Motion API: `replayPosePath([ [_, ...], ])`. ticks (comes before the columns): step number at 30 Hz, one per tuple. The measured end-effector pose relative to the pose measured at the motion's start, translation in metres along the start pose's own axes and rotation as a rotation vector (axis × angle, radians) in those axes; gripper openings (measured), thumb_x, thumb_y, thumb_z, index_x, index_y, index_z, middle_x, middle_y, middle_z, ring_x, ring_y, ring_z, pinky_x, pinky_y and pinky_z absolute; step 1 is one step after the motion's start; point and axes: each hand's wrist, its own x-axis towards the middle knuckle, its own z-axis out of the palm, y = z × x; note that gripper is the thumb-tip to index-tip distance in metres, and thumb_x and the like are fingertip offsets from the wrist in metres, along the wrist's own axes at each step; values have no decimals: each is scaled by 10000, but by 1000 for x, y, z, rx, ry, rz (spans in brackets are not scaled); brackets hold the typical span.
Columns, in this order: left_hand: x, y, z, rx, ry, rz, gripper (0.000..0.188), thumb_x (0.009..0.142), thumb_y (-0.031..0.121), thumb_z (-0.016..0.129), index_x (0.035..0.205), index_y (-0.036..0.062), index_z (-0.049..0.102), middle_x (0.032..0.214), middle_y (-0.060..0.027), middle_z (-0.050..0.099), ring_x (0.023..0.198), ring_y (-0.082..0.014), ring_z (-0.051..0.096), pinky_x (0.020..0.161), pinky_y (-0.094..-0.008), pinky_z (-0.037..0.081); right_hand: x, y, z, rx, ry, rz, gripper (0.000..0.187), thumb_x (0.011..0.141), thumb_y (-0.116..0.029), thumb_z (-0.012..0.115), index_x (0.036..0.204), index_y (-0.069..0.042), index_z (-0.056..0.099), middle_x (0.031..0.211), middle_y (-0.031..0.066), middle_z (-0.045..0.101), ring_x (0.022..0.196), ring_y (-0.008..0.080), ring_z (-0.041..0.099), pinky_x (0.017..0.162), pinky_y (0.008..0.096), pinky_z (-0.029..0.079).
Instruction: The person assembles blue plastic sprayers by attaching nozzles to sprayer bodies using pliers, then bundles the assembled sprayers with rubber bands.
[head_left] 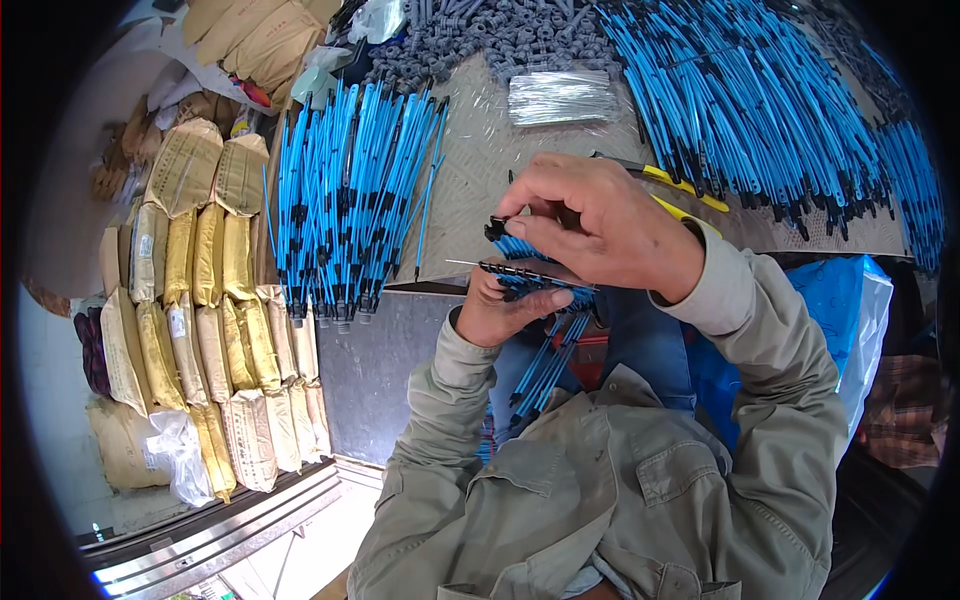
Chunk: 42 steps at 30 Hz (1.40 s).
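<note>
My left hand [495,308] is closed around a bundle of blue rods [552,362] with black fittings, held above my lap at the table's front edge. Across the top of this bundle lies a row of black fittings [525,273], and a thin metal wire [462,262] sticks out from it to the left. Just above, my right hand [605,225] pinches a small black end piece [495,229] between thumb and forefinger. Its other fingers are curled, and what lies under them is hidden.
Blue rods lie in piles at left [350,190] and right [740,100]. Grey plastic parts [480,40] are heaped at the back, near a bundle of thin metal wires [562,98]. A yellow-handled tool [685,187] lies beside my right hand. Stacked sacks [205,330] stand at left.
</note>
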Motion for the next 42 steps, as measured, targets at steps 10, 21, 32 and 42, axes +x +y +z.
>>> replayPosePath([
  [10,-3,0,3,-153,30,69,189,772,-30,638,960,-11,636,937,-100,653,907,-190,618,822,-316,485,-1,8,-4,411,-181,180,123,819,-72,605,929,-16,600,673,-11,462,585,54,463,499,229,362],
  [21,0,-12,-28,-347,-213,-8,296,664,7,713,948,-14,632,953,-153,644,921,-284,623,857,-403,469,4,0,-1,306,-279,159,177,766,-81,663,919,-21,596,654,-12,441,561,53,455,455,227,354],
  [32,0,-22,-39,34,-222,149,273,680,33,729,936,-9,645,945,-123,650,889,-209,610,818,-349,454,5,-1,12,44,-16,-111,187,708,-102,680,854,-49,575,654,36,464,501,152,440,444,283,354],
  [42,3,0,0,-165,-107,-42,232,745,-37,669,974,-27,637,981,-103,648,915,-173,607,808,-294,474,6,-8,-8,-208,51,-56,118,768,-94,643,724,-14,568,618,45,475,496,131,435,442,272,320],
])
